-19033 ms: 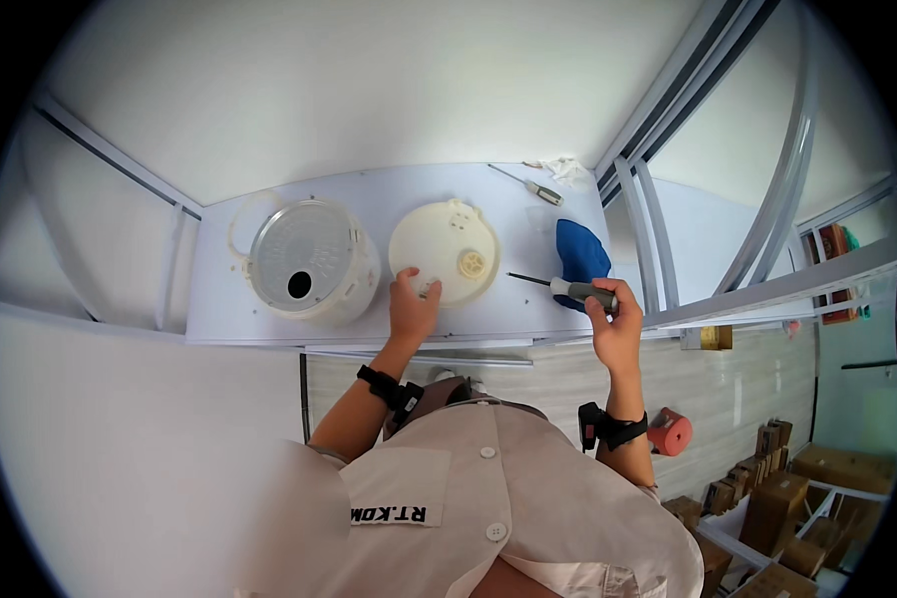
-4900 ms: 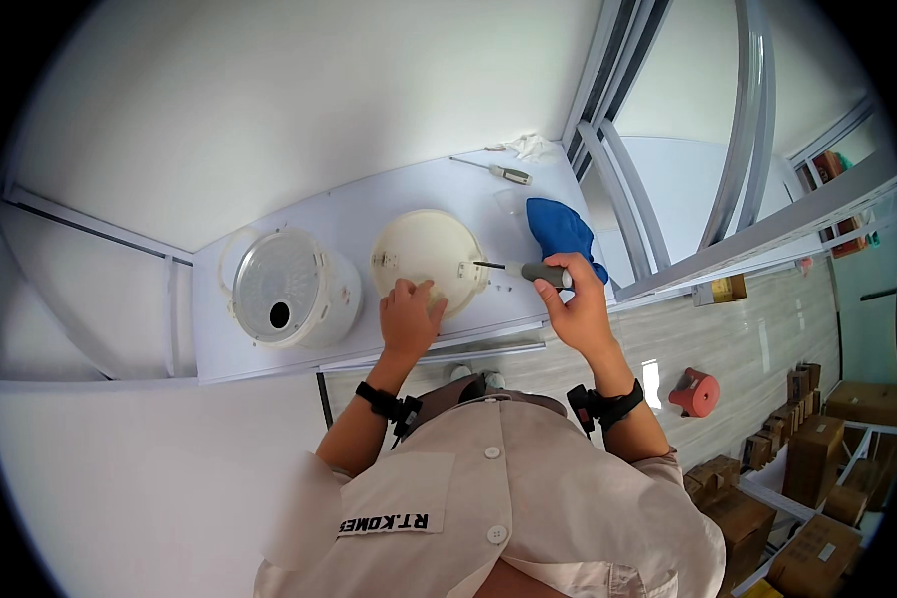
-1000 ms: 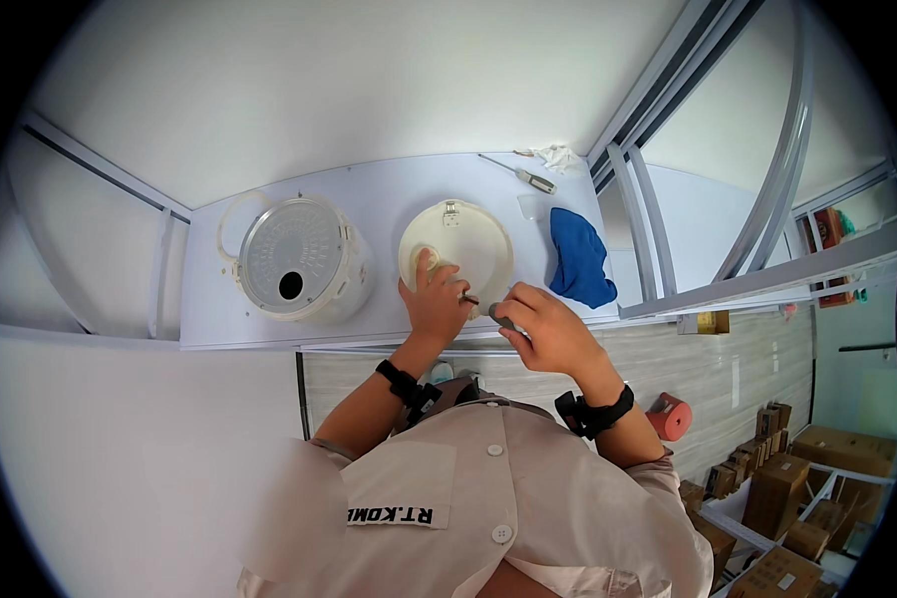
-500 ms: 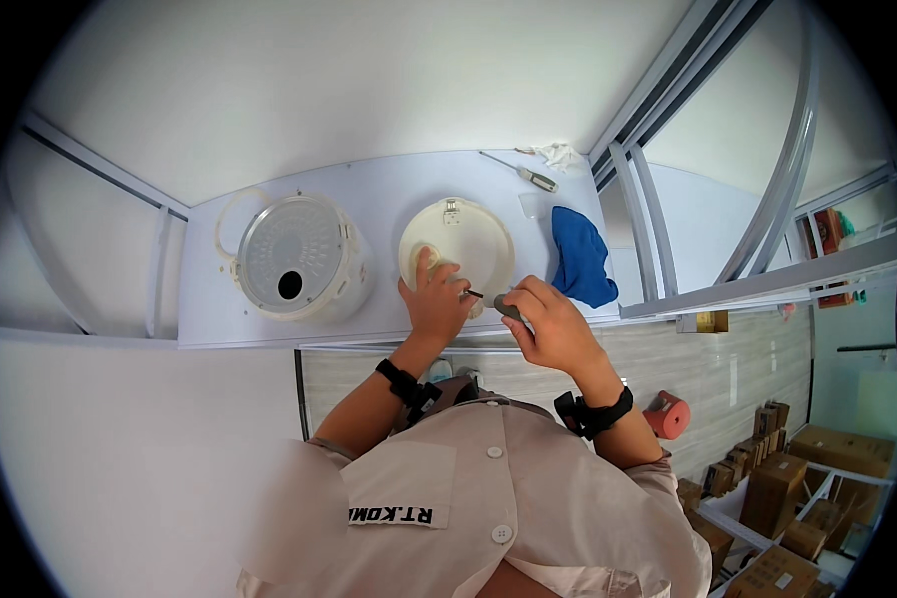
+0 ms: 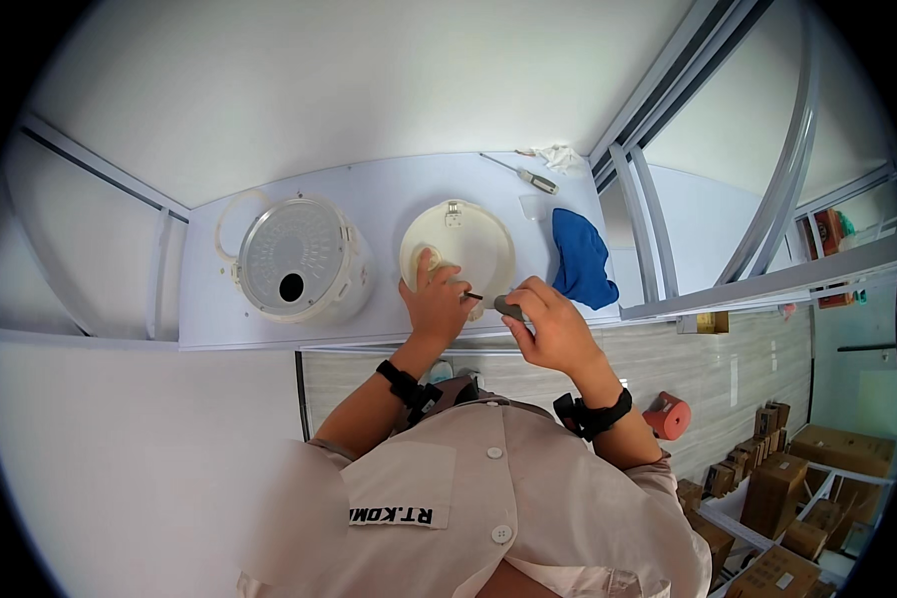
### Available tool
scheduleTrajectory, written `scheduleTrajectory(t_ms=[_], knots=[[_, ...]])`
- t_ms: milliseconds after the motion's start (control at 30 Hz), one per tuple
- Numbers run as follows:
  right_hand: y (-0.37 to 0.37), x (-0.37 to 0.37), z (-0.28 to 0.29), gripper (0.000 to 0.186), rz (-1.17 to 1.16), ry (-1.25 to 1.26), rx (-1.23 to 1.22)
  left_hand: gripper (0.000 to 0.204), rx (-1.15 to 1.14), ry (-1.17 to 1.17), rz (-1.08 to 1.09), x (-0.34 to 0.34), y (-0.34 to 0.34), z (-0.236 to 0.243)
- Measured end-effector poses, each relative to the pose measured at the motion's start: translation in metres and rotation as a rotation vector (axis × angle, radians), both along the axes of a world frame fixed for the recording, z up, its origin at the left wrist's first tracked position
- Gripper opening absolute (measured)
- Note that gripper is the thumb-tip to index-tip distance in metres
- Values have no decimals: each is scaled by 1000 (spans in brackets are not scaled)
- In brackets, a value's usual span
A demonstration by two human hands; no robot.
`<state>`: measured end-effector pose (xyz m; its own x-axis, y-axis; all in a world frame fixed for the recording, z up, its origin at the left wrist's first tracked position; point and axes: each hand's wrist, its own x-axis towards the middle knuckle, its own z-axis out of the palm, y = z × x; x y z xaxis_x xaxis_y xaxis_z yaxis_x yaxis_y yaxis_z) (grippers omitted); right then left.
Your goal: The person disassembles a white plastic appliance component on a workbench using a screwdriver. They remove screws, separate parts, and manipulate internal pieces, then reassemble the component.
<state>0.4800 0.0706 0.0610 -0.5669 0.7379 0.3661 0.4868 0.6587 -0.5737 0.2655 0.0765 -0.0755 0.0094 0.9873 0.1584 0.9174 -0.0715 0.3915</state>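
Note:
A round cream-white lid (image 5: 460,239) lies flat on the white table (image 5: 379,199). My left hand (image 5: 434,299) presses on its near edge, fingers spread over it. My right hand (image 5: 550,327) grips a grey-handled screwdriver (image 5: 500,306), whose dark tip points left at the lid's near rim beside my left fingers. A white cooker body (image 5: 294,259) with a perforated metal top and a dark round hole stands to the left of the lid.
A blue cloth (image 5: 580,257) lies right of the lid. A second screwdriver (image 5: 523,175), a small clear cup (image 5: 533,206) and crumpled white paper (image 5: 563,156) sit at the table's far right. Metal frame rails (image 5: 658,219) run along the right; cardboard boxes (image 5: 777,498) stand on the floor below.
Over the last second my right hand has shifted the screwdriver slightly, its tip staying at the lid's near rim. My left hand stays on the lid.

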Motion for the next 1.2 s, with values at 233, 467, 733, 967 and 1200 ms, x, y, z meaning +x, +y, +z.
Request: scheduleTrajectory(t_ms=[233,467,733,967,1200], knots=[[2,-1,0,27,-1,-17,28,7,-4,-5,0,0,0,1],[-1,-11,16,27,-32,-192,35,5,42,30,0,1,-2,0],[5,-30,27,33,-23,-114,80,16,52,-30,-23,-2,-4,-7],[-7,-44,45,26,-304,-505,-131,26,174,-17,-36,-7,-4,-18],[-1,-39,28,24,-78,-310,23,28,151,2,-32,-3,-11,-10]])
